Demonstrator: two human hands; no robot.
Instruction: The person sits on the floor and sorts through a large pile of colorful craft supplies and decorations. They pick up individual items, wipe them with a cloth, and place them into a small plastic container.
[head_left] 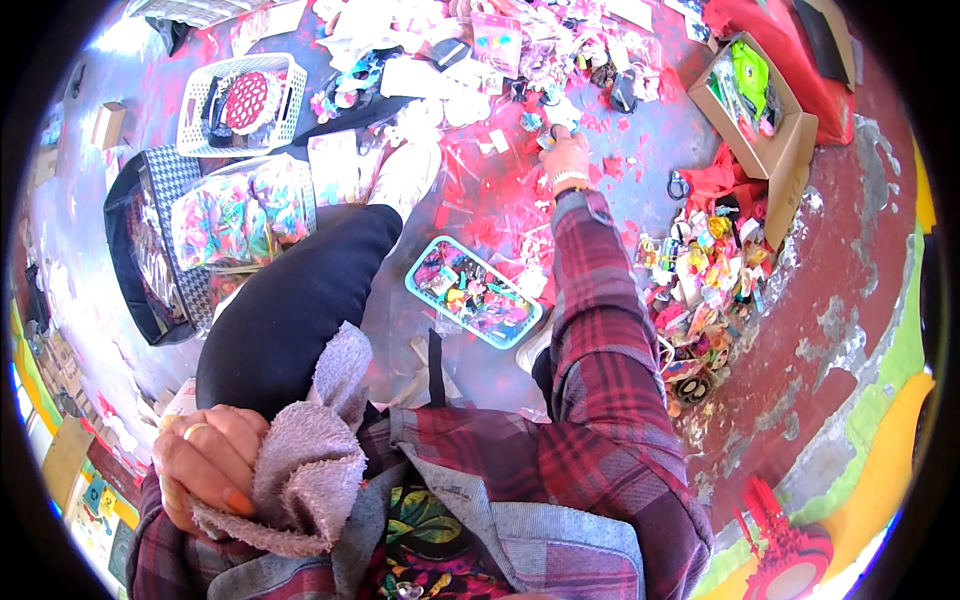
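My left hand (pixel 212 462) is closed around a crumpled greyish-lilac terry cloth (pixel 310 470), held near my lap at the lower left. Stretched far forward, my right hand (pixel 565 157) is at the near edge of a spread pile of small pink and white goods (pixel 590 50). Its fingers are bent together over something small and pale, too small to make out. Beside that hand lie red scraps on the floor. Between my legs, nearer to me, a light-blue plastic basket (pixel 475 292) holds many small colourful pieces.
At left stand a white basket (pixel 290 110) with a red dotted item and a black-and-white patterned fabric box (pixel 180 200) beside bagged colourful items (pixel 245 212). An open cardboard box (pixel 745 150) and a heap of mixed trinkets (pixel 710 280) lie at right. A red ornate-framed mirror (pixel 790 550) is lower right.
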